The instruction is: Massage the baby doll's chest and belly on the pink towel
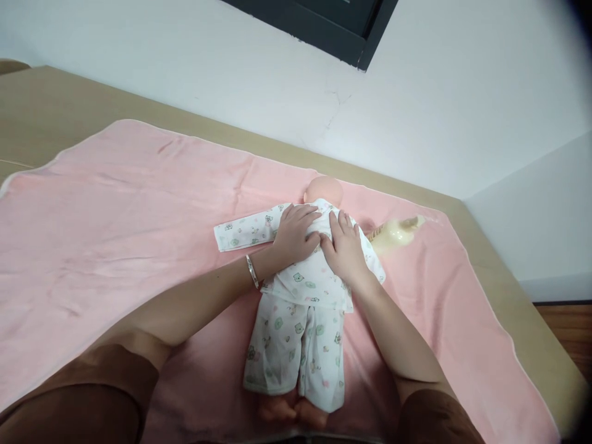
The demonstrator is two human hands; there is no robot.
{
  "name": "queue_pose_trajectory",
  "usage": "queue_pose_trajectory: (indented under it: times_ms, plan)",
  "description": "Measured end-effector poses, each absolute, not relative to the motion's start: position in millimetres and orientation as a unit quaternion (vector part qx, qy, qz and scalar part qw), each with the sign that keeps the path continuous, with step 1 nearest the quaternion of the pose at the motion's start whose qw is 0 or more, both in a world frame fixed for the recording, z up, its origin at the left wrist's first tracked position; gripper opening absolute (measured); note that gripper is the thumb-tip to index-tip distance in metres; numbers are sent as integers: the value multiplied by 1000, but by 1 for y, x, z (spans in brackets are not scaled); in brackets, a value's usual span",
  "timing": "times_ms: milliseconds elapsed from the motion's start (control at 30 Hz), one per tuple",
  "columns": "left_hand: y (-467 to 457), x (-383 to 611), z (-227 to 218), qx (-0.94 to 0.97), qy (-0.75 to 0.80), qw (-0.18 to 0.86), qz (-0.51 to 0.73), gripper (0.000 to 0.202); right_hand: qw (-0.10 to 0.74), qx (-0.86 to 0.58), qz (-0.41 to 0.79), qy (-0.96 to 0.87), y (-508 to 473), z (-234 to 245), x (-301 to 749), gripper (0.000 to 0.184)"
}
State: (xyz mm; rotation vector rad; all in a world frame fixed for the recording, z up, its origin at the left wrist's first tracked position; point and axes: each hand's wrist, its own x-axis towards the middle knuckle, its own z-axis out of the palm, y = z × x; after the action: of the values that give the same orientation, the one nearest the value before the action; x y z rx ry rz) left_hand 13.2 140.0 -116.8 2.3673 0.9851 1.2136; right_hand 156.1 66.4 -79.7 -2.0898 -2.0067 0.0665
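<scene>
A baby doll (324, 190) lies stretched out on a pink blanket (194, 166), its bald head at the far end and its bare feet nearest me. It is dressed in a white patterned top (305, 280) and matching trousers (277, 342). My left hand (296, 234) rests flat on the upper body of the top, fingers extended. Beside it, my right hand (345, 246) lies on the same part, with its fingers slightly apart and the thumbs close together. The doll's face is not visible.
Just right of the doll is a shiny pale-yellow object (402, 231) with a ribbed brown part; its kind is unclear. Under the blanket is a wooden table (499, 265), set against a white wall (185, 68). A dark frame (324, 28) is on the wall.
</scene>
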Motion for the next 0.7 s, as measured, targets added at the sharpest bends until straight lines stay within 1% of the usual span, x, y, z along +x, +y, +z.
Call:
queue_pose_trajectory:
  times_ms: [100, 233, 700]
  plan:
    - [143, 15, -119, 822, 357, 157, 414, 47, 145, -714, 23, -685, 69, -85, 158, 63]
    - [143, 16, -120, 825, 358, 156, 408, 48, 162, -710, 22, -685, 68, -88, 158, 62]
    - [143, 16, -120, 822, 353, 156, 419, 46, 163, -711, 22, -683, 68, -87, 157, 62]
